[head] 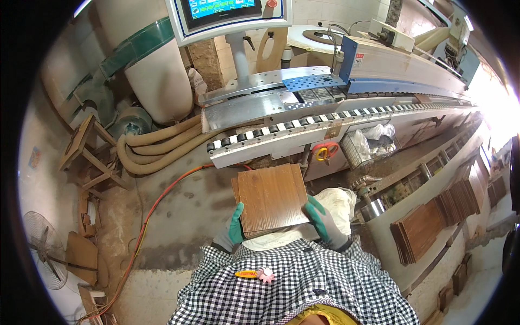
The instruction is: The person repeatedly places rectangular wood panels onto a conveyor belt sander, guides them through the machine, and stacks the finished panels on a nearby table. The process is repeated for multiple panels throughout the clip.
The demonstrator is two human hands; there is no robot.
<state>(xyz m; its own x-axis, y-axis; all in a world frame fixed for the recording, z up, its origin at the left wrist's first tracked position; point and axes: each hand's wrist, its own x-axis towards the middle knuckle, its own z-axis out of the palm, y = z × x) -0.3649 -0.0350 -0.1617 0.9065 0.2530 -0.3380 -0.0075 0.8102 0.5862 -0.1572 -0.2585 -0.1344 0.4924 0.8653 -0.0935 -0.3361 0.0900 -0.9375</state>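
Note:
A stack of brown wood-grain panels (272, 199) is held level in front of my body, its edges slightly out of line at the back and left. My left hand (235, 227), in a green and grey work glove, grips the stack's left side. On the opposite side my right hand (323, 219), gloved alike, clasps the right edge. Both thumbs show at the sides, while the other fingers are mostly hidden. Beneath and to the right of the stack lies white cloth (336, 203).
Ahead runs an edge-banding-type machine with a roller rail (276, 129) and a metal infeed table (239, 113). Scissors (323, 152) hang below, beside a wire basket (357, 150). More panel stacks (418, 231) stand at right. Ribbed hoses (162, 152) and an orange hose (156, 203) lie leftward.

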